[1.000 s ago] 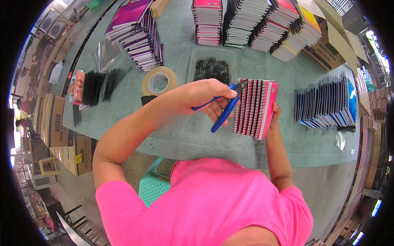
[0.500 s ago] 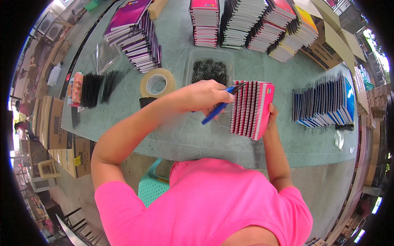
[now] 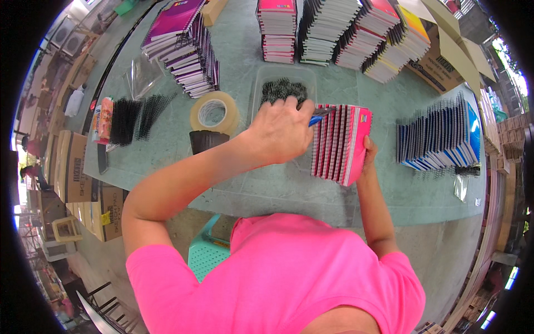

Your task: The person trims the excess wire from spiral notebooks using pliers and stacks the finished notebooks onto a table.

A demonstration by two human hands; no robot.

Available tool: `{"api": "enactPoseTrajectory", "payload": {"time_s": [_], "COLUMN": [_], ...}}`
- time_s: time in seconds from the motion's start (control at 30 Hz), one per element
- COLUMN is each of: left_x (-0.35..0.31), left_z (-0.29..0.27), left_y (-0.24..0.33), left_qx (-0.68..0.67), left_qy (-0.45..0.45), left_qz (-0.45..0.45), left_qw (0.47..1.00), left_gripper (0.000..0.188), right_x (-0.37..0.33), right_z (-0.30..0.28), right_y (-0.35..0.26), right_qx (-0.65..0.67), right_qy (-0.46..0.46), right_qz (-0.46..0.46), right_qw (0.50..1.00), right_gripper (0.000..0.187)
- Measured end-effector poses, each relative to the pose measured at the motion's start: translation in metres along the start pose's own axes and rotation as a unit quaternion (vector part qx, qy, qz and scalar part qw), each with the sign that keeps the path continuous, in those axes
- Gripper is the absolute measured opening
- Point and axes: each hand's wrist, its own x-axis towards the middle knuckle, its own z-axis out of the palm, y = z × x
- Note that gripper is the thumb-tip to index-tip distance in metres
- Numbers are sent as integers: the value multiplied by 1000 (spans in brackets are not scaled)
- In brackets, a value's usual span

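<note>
My left hand [image 3: 283,129] is closed around blue-handled pliers [image 3: 318,118], most of their handles hidden under the palm. The dark jaws meet the top of the spiral bindings on a bundle of pink spiral notebooks [image 3: 355,146]. From the right side my right hand [image 3: 369,155] grips that bundle, thumb on the pink cover, and keeps it tilted above the table with its spines facing left. Just beyond the left knuckles is a clear plastic tub [image 3: 257,92] holding a heap of short black coil pieces [image 3: 285,90].
A tape roll [image 3: 214,114] lies left of the tub, near bundles of black coils [image 3: 125,119]. Notebook stacks, purple [image 3: 172,25], pink [image 3: 278,33] and yellow [image 3: 409,33], line the far side. Blue notebooks [image 3: 439,139] stand right, below an open carton [image 3: 436,69].
My left hand has turned palm down over the pliers, covering the handles that showed before. The pink notebooks have shifted very slightly up and stay in my right hand.
</note>
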Motion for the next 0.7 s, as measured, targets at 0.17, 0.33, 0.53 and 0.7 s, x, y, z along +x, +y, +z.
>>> {"api": "enactPoseTrajectory", "payload": {"time_s": [0.17, 0.33, 0.53, 0.7], "left_x": [1, 7, 4, 1], "left_z": [-17, -24, -25, -28], "left_y": [-5, 5, 18, 7], "left_qx": [-330, -594, -227, -440], "left_qy": [-134, -276, -149, -216], "left_qz": [-79, -166, -81, -84], "left_qw": [931, 737, 959, 867], "left_gripper": [37, 32, 30, 31], "right_x": [-6, -6, -10, -10], "right_z": [1, 16, 1, 5], "right_y": [0, -2, 2, 5], "right_qx": [8, 33, 47, 39], "right_qy": [-8, -52, 25, 5], "right_qz": [3, 24, -3, 1], "right_qw": [1000, 998, 999, 999], "right_gripper": [64, 63, 62, 62]}}
